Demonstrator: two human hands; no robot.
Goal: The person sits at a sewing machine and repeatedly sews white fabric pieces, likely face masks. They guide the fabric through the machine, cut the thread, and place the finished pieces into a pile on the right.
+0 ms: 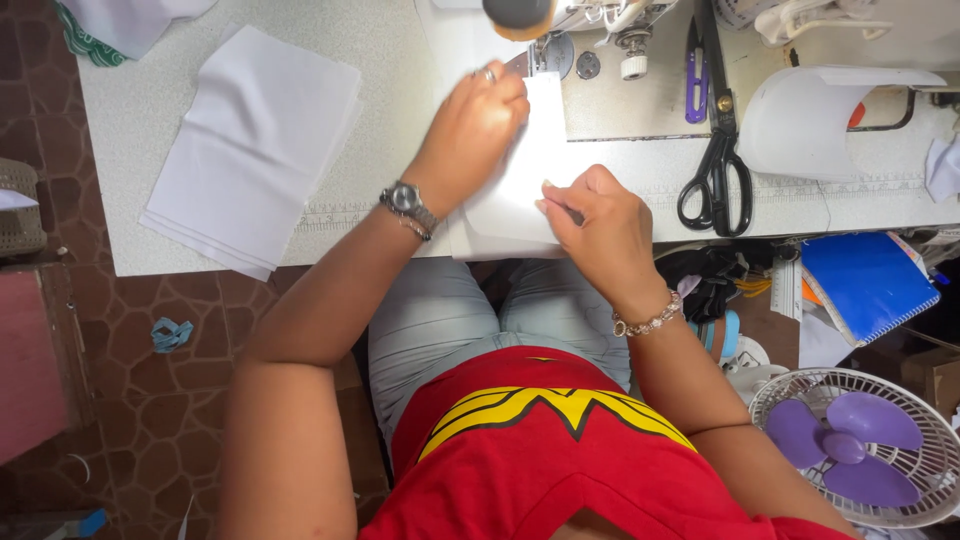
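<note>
White fabric piece (525, 190) lies on the bench (380, 60), just before the sewing machine needle (548, 55). My left hand (475, 125) presses it flat, fingers curled; my right hand (600, 225) pinches its near edge. I judge: keep even tension, feed straight, fingertips clear of the needle.

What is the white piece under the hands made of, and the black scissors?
The white piece looks like thin woven cloth: matte, and it lies flat under the left hand and right hand. The scissors seem to be metal with glossy black handles, probably painted or plastic; the shine leaves that open.
</note>
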